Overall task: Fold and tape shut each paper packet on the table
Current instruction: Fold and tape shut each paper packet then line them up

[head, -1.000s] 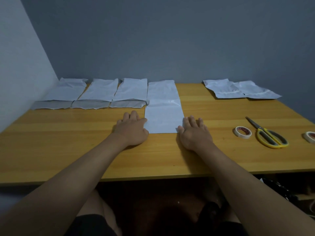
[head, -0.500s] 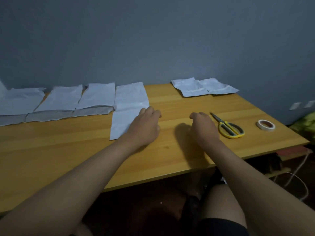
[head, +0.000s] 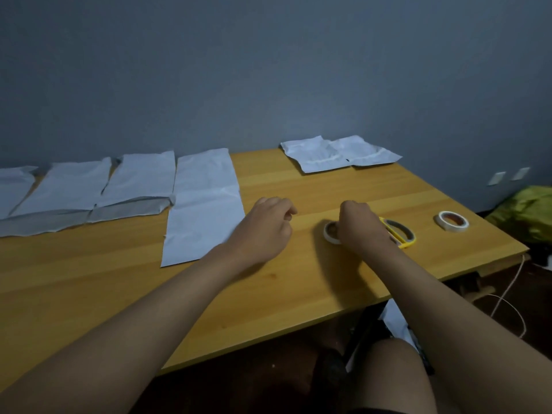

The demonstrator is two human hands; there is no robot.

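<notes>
Wooden table, paper packets, tape rolls, yellow scissors

Unfolded white paper packet lies flat mid-table, long axis toward the wall. Three packets with near ends folded over sit in a row to its left. Two crumpled packets at far right; tape rolls and flat on the right.

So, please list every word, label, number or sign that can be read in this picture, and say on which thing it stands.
None can be read.
Tape roll by the right hand: reddish inner core, any print too blurred.
Second tape roll: reddish core, any print too blurred.
Long paper packet: faint marks, not readable.
Scissors: no text shows.
Wall plates: blank as far as can be seen.
</notes>
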